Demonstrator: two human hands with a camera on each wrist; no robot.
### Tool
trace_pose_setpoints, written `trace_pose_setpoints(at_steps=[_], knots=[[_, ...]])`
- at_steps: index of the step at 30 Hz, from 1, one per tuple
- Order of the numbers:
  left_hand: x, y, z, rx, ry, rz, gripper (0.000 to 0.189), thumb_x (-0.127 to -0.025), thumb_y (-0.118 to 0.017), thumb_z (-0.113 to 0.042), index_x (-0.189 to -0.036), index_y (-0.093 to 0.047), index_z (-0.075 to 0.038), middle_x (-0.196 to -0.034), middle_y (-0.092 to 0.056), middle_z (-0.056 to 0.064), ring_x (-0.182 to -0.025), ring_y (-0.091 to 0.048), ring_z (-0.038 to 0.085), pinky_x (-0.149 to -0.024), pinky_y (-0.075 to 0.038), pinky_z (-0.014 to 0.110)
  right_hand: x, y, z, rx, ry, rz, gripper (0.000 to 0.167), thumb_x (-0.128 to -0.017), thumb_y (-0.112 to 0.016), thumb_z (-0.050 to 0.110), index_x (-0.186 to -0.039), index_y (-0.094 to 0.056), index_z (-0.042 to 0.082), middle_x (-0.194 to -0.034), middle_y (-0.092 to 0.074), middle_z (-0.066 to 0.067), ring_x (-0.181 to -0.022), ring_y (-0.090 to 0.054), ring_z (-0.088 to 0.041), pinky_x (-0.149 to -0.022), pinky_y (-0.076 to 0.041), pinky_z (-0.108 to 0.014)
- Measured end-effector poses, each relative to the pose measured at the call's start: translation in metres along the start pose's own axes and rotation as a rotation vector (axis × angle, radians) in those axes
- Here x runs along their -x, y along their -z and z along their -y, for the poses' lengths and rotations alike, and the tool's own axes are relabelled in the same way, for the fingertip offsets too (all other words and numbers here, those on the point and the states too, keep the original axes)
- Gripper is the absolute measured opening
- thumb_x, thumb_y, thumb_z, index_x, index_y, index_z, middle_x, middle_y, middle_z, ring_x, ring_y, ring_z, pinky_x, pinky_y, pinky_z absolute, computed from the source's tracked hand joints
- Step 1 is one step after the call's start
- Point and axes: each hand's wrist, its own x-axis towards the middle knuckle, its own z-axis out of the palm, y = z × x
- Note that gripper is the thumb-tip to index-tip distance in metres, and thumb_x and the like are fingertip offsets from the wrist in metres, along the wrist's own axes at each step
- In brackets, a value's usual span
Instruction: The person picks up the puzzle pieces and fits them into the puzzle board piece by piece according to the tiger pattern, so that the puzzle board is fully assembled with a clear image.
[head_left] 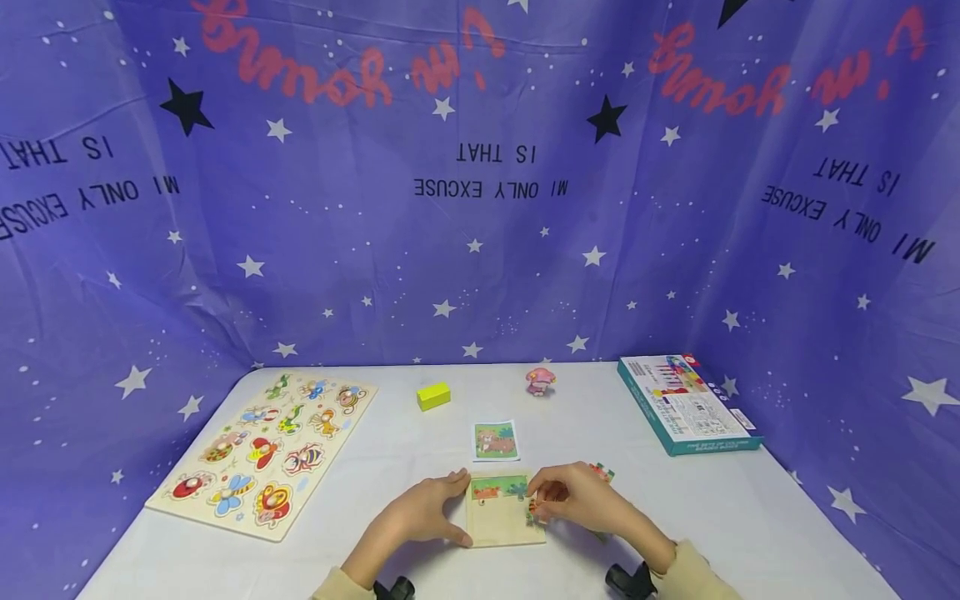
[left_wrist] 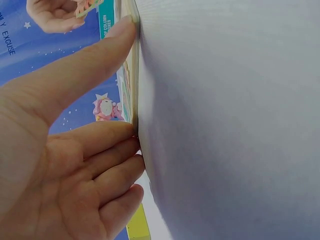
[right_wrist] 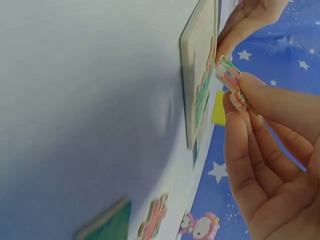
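Note:
A square wooden jigsaw tray (head_left: 504,528) lies on the white table. Along its far side sit puzzle pieces (head_left: 489,488) with green, red and blue print. My left hand (head_left: 426,510) rests at the tray's left edge, thumb at the near corner and fingers toward the far one. Between thumb and fingertips my right hand (head_left: 576,493) pinches a small jigsaw piece (right_wrist: 232,84), red and green, raised over the tray's right side. Loose pieces (right_wrist: 154,218) lie to the right of the tray, partly hidden under the right hand in the head view.
Beyond the tray lies a picture card (head_left: 495,441) showing a brown animal. Farther back stand a yellow block (head_left: 433,397) and a pink figurine (head_left: 540,382). A wooden insect puzzle board (head_left: 262,454) is at left, a flat teal-sided box (head_left: 688,405) at right. Purple curtains enclose the table.

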Motion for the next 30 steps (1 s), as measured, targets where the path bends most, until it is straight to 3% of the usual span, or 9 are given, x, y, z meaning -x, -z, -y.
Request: trace_pose_setpoints(at_steps=[8,17,30], knots=[[-0.002,0.001,0.0,-0.006,-0.006,0.003,0.092,-0.067,-0.084,-0.041,-0.139,-0.047,0.002,-0.147,-0.042,0.017,-0.133,-0.041,0.036,-0.11,-0.033,0.05,-0.017,-0.01,0.007,-0.03,-0.022,-0.01,0.011,-0.086,-0.073,0.012,-0.097,-0.074,0.012,-0.078,-0.069,0.008,-0.064,-0.063,-0.004,-0.058,-0.053,-0.02],[0.0,0.0,0.0,0.005,-0.002,0.007,0.091,-0.067,-0.084,-0.04,-0.139,-0.047,0.003,-0.147,-0.041,0.017,-0.133,-0.041,0.036,-0.11,-0.033,0.051,-0.032,-0.024,0.012,-0.042,-0.01,-0.016,0.014,-0.085,-0.073,0.01,-0.099,-0.076,0.009,-0.085,-0.073,0.004,-0.071,-0.064,-0.002,-0.062,-0.055,-0.02],[-0.001,0.002,0.0,-0.002,-0.008,0.002,0.092,-0.067,-0.084,-0.041,-0.139,-0.047,0.002,-0.147,-0.041,0.017,-0.133,-0.041,0.036,-0.109,-0.033,0.051,-0.049,-0.036,0.016,0.019,-0.007,0.013,0.019,-0.085,-0.073,0.006,-0.102,-0.076,0.014,-0.076,-0.067,0.009,-0.056,-0.045,0.002,-0.049,-0.039,-0.013]])
